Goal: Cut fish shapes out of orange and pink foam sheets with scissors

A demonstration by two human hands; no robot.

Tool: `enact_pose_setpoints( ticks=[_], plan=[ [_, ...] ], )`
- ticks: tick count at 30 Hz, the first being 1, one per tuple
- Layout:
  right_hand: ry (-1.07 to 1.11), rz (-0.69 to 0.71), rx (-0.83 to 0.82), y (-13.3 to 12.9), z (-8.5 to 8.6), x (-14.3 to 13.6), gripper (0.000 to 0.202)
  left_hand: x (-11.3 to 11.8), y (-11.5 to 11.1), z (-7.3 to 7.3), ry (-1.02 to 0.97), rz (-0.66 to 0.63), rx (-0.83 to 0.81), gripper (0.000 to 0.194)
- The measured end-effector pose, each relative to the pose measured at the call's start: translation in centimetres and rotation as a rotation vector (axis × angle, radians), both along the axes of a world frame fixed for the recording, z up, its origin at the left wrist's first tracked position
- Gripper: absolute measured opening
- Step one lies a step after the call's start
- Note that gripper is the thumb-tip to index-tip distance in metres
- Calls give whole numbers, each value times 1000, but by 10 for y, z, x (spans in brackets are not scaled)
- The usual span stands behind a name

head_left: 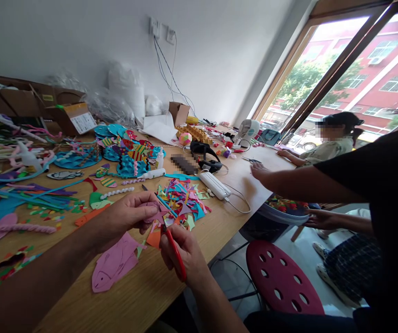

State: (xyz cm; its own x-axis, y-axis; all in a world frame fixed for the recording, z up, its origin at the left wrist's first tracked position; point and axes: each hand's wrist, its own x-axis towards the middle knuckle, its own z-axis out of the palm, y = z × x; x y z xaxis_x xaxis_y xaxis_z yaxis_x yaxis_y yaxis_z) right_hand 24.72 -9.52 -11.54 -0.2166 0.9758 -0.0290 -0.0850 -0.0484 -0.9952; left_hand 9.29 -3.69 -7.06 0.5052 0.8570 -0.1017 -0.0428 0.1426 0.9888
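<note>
My left hand point(141, 212) pinches a small piece of pink paper point(159, 215) above the table. My right hand point(183, 252) is closed round red-handled scissors point(175, 254), whose blades meet the edge of that paper; my fingers partly hide them. Below my hands lies a larger pink paper point(114, 266) with a fish drawn on it in dark lines. Just beyond is a heap of colourful paper scraps point(185, 199). A white glue bottle point(153, 174) lies on its side near it, close to twisted pipe cleaners and small paper fish.
Blue paper plates point(133, 165) with fish decorations stand farther back. A white power strip point(214, 186) with a cable lies right of the scraps. At right, a person in black reaches over a blue bucket point(278, 217), beside a red stool point(282, 277). Another person sits by the window.
</note>
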Motion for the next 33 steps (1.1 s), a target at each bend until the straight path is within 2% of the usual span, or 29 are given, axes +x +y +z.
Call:
enact_pose_setpoints(
  ticks=[6,12,17,25,33],
  plan=[
    [-50,4,33,-1,-1,3,41,-3,-1,5,31,-18,-7,17],
    [-220,-41,171,2,-5,8,40,-4,0,3,43,-40,-4,16],
    [-261,-40,185,1,-5,10,41,-3,1,2,42,-51,-1,17],
    [-97,20,80,2,-7,6,38,-2,2,2,101,28,79,21],
    [33,-15,12,1,-5,-5,48,4,0,-3,17,36,-26,21]
  ],
)
